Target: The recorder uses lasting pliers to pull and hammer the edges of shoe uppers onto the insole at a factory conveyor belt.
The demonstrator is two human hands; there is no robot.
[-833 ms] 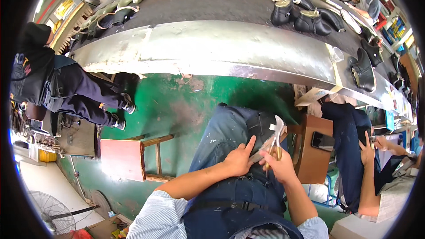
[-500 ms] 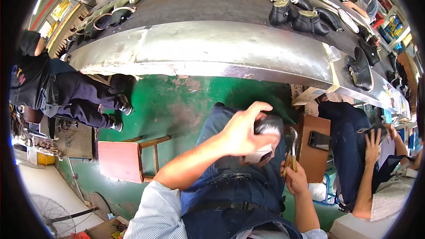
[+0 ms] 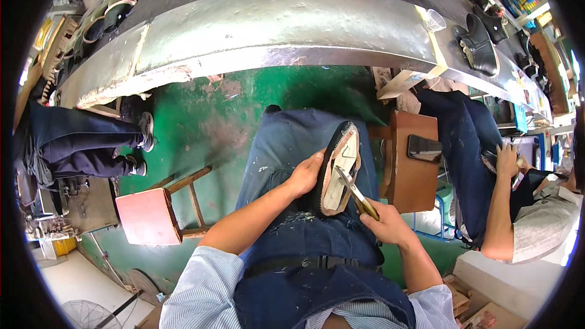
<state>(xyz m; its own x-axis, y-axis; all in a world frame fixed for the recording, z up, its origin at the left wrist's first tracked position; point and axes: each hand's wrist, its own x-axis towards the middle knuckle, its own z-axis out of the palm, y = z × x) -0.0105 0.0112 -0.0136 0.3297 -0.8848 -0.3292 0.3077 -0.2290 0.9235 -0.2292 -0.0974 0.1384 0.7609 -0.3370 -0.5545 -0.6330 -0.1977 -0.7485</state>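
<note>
My left hand (image 3: 306, 175) is closed on the side of a black shoe (image 3: 331, 192), held above my lap with its underside facing me. That underside shows a pale insole with a brownish, puckered edge of upper around it. A pair of pincers (image 3: 356, 194) with metal jaws and yellowish handles is gripped in my right hand (image 3: 385, 223). The jaws lie over the middle of the insole; whether they pinch anything is too small to tell.
Ahead runs a metal-edged workbench (image 3: 256, 30), with black boots (image 3: 478, 45) and a clear cup (image 3: 434, 21) at its right. A pink-topped stool (image 3: 149, 216) stands left. At right, a phone (image 3: 423, 148) lies on a brown stool (image 3: 411, 176) beside a seated co-worker (image 3: 542, 219). Another person's legs (image 3: 91, 140) show left.
The shoe has been turned so its underside faces me, lower over my lap. My right hand has brought the pincers left onto it. The whole view has tilted downward.
</note>
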